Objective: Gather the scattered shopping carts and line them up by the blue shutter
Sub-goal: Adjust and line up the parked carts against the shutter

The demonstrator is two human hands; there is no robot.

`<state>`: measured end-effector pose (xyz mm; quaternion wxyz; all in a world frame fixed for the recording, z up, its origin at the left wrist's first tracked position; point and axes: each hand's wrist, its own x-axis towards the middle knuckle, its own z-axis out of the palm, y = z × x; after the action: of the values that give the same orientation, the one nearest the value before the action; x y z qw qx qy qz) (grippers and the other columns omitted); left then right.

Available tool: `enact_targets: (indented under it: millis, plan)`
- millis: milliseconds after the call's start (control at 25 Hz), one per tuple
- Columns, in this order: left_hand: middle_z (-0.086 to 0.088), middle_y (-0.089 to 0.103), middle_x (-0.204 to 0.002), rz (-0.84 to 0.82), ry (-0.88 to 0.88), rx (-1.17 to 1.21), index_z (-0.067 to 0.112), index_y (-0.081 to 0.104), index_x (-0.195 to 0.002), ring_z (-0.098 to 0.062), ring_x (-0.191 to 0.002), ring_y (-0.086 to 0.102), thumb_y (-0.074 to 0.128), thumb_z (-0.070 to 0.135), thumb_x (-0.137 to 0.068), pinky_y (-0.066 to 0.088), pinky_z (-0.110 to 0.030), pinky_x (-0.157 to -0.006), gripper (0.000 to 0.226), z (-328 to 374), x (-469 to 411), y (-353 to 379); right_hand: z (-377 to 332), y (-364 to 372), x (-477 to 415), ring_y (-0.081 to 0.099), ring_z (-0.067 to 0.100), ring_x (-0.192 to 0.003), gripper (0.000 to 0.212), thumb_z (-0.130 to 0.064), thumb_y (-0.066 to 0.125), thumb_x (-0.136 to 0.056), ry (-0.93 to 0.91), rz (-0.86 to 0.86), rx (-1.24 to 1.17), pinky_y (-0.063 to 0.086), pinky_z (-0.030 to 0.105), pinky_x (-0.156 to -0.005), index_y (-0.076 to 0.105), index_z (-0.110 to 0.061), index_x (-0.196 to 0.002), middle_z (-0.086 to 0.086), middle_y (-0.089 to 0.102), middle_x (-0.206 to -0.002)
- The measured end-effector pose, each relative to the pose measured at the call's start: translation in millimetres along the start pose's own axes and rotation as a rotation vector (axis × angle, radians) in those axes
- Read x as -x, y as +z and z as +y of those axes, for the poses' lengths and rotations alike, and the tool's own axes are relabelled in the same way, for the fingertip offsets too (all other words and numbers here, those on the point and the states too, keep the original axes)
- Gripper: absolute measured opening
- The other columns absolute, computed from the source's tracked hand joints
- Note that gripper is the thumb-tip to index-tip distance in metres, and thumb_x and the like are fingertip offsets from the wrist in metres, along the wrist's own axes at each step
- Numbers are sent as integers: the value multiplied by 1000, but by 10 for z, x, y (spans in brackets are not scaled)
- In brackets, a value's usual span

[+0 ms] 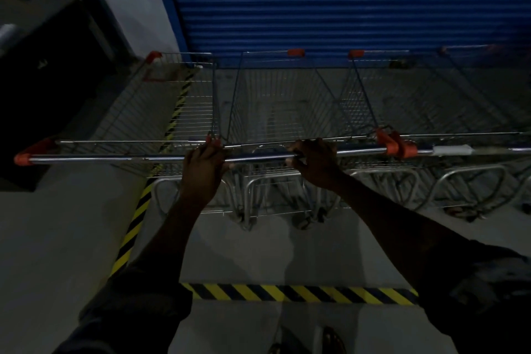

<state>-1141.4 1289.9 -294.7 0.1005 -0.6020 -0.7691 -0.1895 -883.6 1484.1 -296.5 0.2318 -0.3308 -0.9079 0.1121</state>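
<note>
Dim, underexposed scene; the shutter (344,0) shows brightest, corners fall to black, edges bow and blur slightly.

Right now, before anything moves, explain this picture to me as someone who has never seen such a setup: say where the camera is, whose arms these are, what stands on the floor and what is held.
There is no machine here. A person wears one camera on the head, so you look forward and down along their own arms. The left hand and the right hand both curl round the metal handle bar of the middle cart. A left cart and a right cart stand beside it, all three nosed toward the blue shutter. Yellow-and-black tape marks the grey floor on the person's side of the carts. The picture is dark, so finer details stay unclear.
</note>
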Motion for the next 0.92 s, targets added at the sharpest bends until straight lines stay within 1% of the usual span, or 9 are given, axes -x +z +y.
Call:
enact_targets:
  millis: [40,160,280,440,520,640,680,800,920]
  plan:
    - [-7,54,-149,-5,15,36,25,66,-128,-29,-138,49,45,47,-100,41,-49,-105,41,2,-11,-49,-9,18,2,60,28,-102,44,-59,52,-84,-5,8,-1,40,49,-94,70,-27,-108,-6,70,-95]
    - [-21,54,-141,62,-29,211,7,60,-137,-9,-121,57,62,30,-99,48,-29,-101,45,-23,-10,-225,-35,75,26,59,27,-102,47,-63,47,-87,-11,36,24,34,46,-96,70,-29,-111,-7,70,-96]
    - [-16,58,-138,38,45,139,16,46,-151,-33,-121,57,80,27,-86,50,-48,-99,74,-193,58,-309,-19,76,29,58,28,-104,48,-64,44,-89,-28,19,61,33,46,-96,68,-29,-113,-6,70,-99]
    - [-15,68,-128,34,-14,205,14,46,-152,-36,-112,66,80,27,-87,53,-50,-93,74,-243,64,-314,-23,52,24,57,29,-107,50,-65,41,-90,-15,-9,74,34,49,-98,67,-29,-114,-5,69,-101]
    - [-12,72,-120,47,-25,242,19,45,-153,-30,-103,69,73,34,-93,53,-41,-90,68,-195,91,-350,-32,50,39,57,29,-106,50,-64,42,-91,-27,3,77,34,49,-97,67,-29,-114,-5,69,-101]
    - [-9,74,-116,106,-22,277,18,52,-149,-21,-98,68,76,26,-90,42,-17,-85,64,-172,117,-378,-45,49,41,57,29,-107,50,-64,42,-90,-22,2,82,34,48,-97,68,-28,-114,-4,69,-104]
    - [-10,74,-117,90,-25,283,17,52,-149,-22,-99,68,75,28,-90,42,-18,-84,64,-168,125,-390,-47,54,39,57,29,-108,51,-64,42,-90,-17,-1,82,33,47,-97,69,-28,-115,-4,69,-105]
    - [-14,73,-117,36,-38,247,21,47,-152,-31,-100,70,69,35,-93,54,-39,-85,65,-239,141,-353,-59,49,41,58,29,-108,51,-64,43,-90,-20,16,89,34,47,-98,69,-28,-115,-4,70,-107]
    - [-15,73,-111,33,-45,200,19,46,-153,-32,-92,70,75,24,-93,55,-39,-78,67,-232,135,-356,-100,2,39,56,30,-111,55,-63,40,-89,4,-44,80,33,48,-101,69,-28,-119,-1,69,-113]
